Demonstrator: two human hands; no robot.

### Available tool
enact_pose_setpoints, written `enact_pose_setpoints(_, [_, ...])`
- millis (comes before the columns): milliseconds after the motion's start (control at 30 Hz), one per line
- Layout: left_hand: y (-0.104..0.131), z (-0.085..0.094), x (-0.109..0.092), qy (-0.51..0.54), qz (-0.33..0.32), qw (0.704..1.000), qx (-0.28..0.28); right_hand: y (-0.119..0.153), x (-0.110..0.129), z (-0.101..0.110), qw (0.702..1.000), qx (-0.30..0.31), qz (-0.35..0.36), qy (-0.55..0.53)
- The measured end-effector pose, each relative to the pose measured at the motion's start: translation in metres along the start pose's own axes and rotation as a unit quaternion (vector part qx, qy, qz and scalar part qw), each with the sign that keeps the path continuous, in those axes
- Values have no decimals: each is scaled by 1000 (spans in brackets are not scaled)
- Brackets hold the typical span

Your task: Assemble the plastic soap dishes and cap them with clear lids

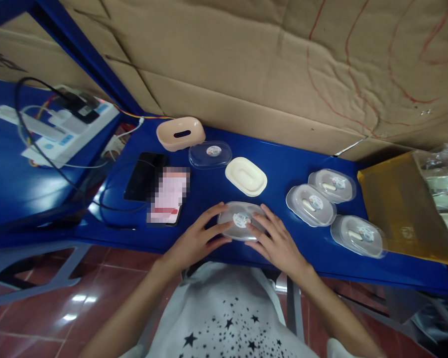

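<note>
A clear plastic soap dish lid with a round printed sticker lies near the table's front edge, between my hands. My left hand holds its left end, the fingers along the rim and over the top. At the opposite end my right hand grips it with the fingers spread across the top. Whether something sits beneath this lid I cannot tell. Just beyond it rests a cream oval tray. Another clear lid with a sticker lies behind to the left, touching or close to a beige soap dish with a slot.
Several lidded soap dishes stand at the right, beside an open cardboard box of wrapped items. Two phones lie at the left. A power strip with cables is farther left. Cardboard walls the back.
</note>
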State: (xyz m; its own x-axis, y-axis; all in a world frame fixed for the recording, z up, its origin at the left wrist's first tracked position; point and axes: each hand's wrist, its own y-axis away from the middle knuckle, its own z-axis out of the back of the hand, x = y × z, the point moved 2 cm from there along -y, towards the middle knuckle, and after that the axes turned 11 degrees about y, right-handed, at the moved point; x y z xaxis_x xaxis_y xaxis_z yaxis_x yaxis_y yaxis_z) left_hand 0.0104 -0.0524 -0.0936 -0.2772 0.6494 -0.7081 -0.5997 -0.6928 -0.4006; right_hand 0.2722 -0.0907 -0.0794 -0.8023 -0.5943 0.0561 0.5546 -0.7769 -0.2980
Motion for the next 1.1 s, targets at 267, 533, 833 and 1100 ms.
enact_pose_setpoints(267, [-38, 23, 6, -74, 86, 993, 28, 8, -15, 46, 995, 58, -72, 33])
enact_pose_setpoints(533, [-133, 68, 74, -300, 239, 920, 82, -47, 17, 31, 990, 12, -76, 120])
enact_pose_setpoints(833, [-145, 81, 95, -294, 209, 928, 94, -30, 1, 13, 985, 21, -101, 140])
enact_pose_setpoints(1100, [-138, 82, 89, -304, 190, 933, 37, -62, -31, -11, 974, -4, -170, 150])
